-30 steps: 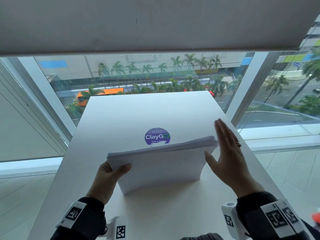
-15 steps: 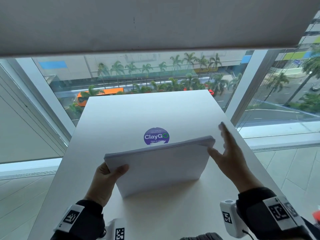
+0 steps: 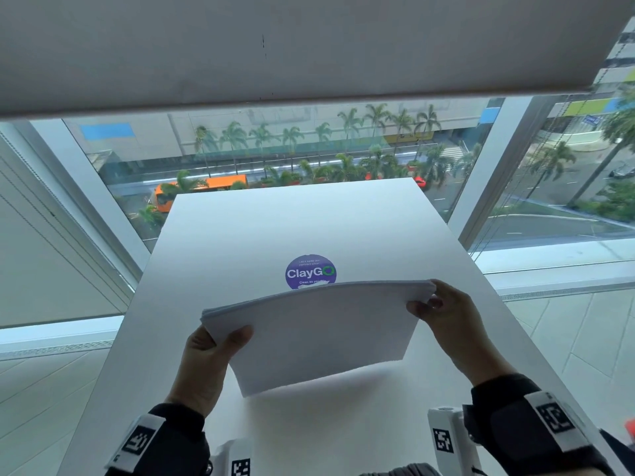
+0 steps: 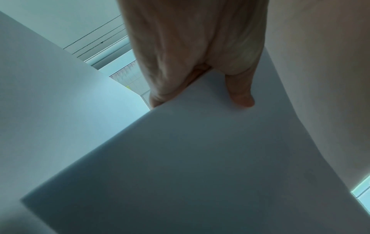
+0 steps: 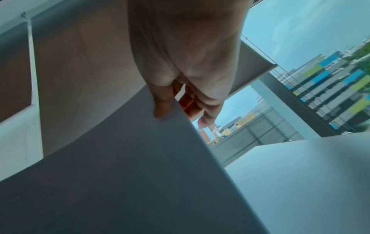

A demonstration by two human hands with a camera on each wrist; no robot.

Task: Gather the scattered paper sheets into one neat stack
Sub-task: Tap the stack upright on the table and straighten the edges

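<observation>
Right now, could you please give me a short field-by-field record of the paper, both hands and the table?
paper stack: one gathered sheaf, held tilted, lower edge at or near the table, top edge bowed
left hand: grips the stack's left top corner, thumb on the near face
right hand: grips the right top corner, fingers behind the sheets
table: white, no loose sheets visible
sticker: purple ClayGo, partly hidden behind the stack

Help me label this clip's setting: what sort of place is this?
Probably an upper-floor office pantry or shared work area: a white table with a "ClayGo" clean-up sticker, tall windows with a blind, and a street with palm trees below.
</observation>
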